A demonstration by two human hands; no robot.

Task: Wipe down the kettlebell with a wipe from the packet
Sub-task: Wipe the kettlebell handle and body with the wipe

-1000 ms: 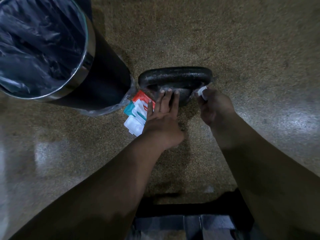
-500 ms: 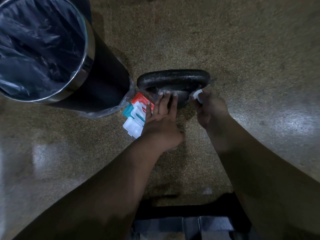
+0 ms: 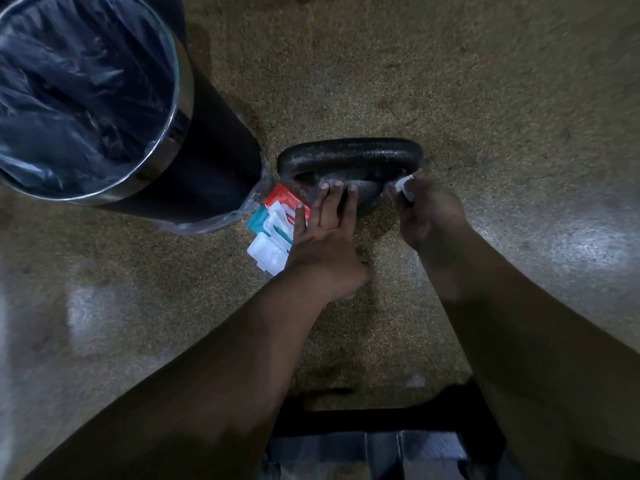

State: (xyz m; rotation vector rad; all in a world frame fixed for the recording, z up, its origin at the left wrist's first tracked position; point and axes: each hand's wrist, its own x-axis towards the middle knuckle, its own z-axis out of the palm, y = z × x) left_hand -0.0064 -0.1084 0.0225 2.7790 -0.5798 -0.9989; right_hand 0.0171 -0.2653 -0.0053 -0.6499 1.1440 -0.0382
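A black kettlebell (image 3: 349, 157) stands on the speckled floor, seen from above with its handle across the top. My left hand (image 3: 325, 233) lies with straight fingers on the near side of its body. My right hand (image 3: 429, 213) grips a white wipe (image 3: 403, 187) and holds it against the kettlebell's right side, below the handle's end. Only a small corner of the wipe shows past my fingers. The wipes packet (image 3: 273, 223), red, teal and white with its flap open, lies on the floor just left of my left hand.
A round black bin (image 3: 207, 161) with a metal rim and dark plastic liner stands at the upper left, close to the kettlebell and packet. Speckled floor (image 3: 450, 81) stretches beyond and to the right. My dark clothing fills the bottom edge.
My right hand with the wipe has shifted slightly along the kettlebell's right side. My left hand stays on the kettlebell's body.
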